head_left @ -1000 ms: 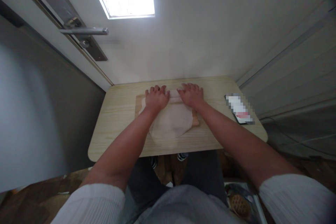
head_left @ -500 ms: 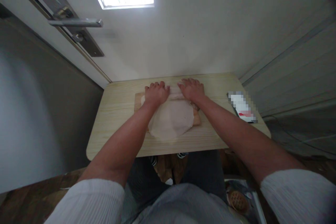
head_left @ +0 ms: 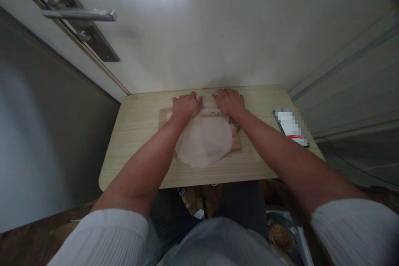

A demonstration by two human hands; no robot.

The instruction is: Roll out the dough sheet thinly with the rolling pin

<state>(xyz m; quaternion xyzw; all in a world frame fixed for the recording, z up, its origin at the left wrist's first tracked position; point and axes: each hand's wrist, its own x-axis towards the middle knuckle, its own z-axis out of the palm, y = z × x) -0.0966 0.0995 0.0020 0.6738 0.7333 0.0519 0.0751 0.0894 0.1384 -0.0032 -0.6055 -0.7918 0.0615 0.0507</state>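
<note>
A thin, pale sheet of dough [head_left: 204, 141] lies over a wooden board [head_left: 236, 141], its near edge hanging past the board onto the table. Along the dough's far side runs a pale rolling pin [head_left: 210, 109], mostly covered by my hands; dough seems to lie against it. My left hand [head_left: 187, 107] is closed over its left part, fingers curled. On its right part my right hand [head_left: 230, 102] presses down, also with bent fingers. Both forearms stretch forward, one on each side of the dough.
The light wooden table [head_left: 134, 133] stands against a white door with a metal handle [head_left: 79, 14]. A phone [head_left: 291, 126] with a blurred screen lies at the table's right. Below right, a round brown lattice-patterned object [head_left: 279, 236] sits in a container.
Both hands remain on the rolling pin, which has shifted only slightly. The camera view has tilted a little, so the door handle and window sit higher.
</note>
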